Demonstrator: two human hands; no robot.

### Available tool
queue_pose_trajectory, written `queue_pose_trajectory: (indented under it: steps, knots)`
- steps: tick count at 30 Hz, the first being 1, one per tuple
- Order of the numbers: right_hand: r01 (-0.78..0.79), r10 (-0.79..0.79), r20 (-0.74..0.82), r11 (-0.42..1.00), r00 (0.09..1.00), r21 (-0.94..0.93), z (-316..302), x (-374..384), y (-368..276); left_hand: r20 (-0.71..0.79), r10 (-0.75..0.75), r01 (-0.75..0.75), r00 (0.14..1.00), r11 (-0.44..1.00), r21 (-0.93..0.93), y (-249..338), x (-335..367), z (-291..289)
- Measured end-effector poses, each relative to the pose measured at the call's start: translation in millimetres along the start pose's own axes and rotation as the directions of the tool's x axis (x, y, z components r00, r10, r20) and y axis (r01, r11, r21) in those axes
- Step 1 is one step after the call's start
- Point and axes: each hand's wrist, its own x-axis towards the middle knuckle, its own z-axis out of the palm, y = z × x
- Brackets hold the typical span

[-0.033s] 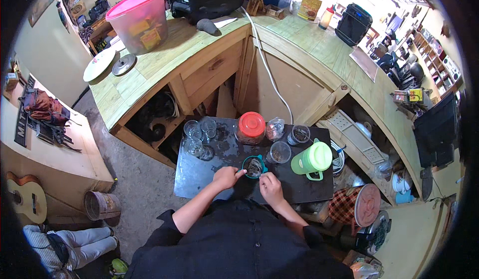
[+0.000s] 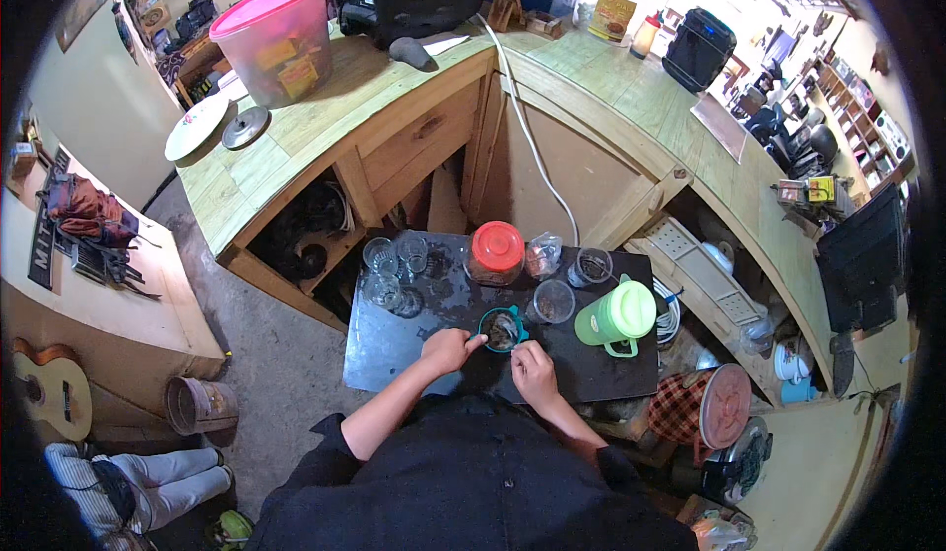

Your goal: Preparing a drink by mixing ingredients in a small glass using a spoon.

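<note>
A small teal-rimmed strainer (image 2: 501, 332) with dark wet bits and a pale streak inside sits low over the dark tabletop (image 2: 434, 393). My left hand (image 2: 449, 351) is closed at its left side, gripping what looks like its handle, thumb against the rim. Just below and right of the rim, my right hand (image 2: 535, 368) is closed in a pinch; what it holds, if anything, is too small to make out. A clear plastic cup (image 2: 553, 301) stands right beyond the strainer. Farther right is a light green lidded pitcher (image 2: 606, 316), handle toward me.
Several clear glasses (image 2: 382, 290) cluster at the table's far left. A red-lidded jar (image 2: 496, 247), a clear plastic bag (image 2: 543, 253) and a cup with dark contents (image 2: 591, 266) line the far edge. Wooden counters (image 2: 345, 107) wrap around behind; a bucket (image 2: 201, 405) stands on the floor left.
The pale patch inside the strainer looks slightly different. Both hands stay nearly where they were.
</note>
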Motion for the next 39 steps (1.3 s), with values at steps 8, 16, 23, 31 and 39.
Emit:
queue_pose_trajectory:
  steps: [8,16,23,31,39]
  knots:
    - [-0.252,0.293,-0.119,0.927,0.949,0.277,9.4,4.9,-10.0,0.088,-0.06,0.061,0.994,0.998,-0.012,-2.8,10.9,1.6]
    - [-0.378,0.482,-0.227,0.844,0.847,0.381,24.8,16.4,20.3,0.107,-0.088,0.093,0.99,0.995,-0.039,-3.3,12.7,3.0]
    - [-0.365,0.407,-0.267,0.911,0.873,0.195,28.5,16.7,32.5,0.087,-0.121,0.123,0.989,0.992,-0.012,4.1,9.5,2.7]
    - [-0.428,0.539,-0.21,0.806,0.815,0.408,21.0,34.6,11.9,0.059,-0.145,0.143,0.988,0.989,0.024,2.4,9.1,3.7]
    - [-0.397,0.438,-0.234,0.895,0.868,0.202,26.7,19.1,34.8,0.067,-0.125,0.123,0.99,0.992,0.025,1.7,11.5,6.5]
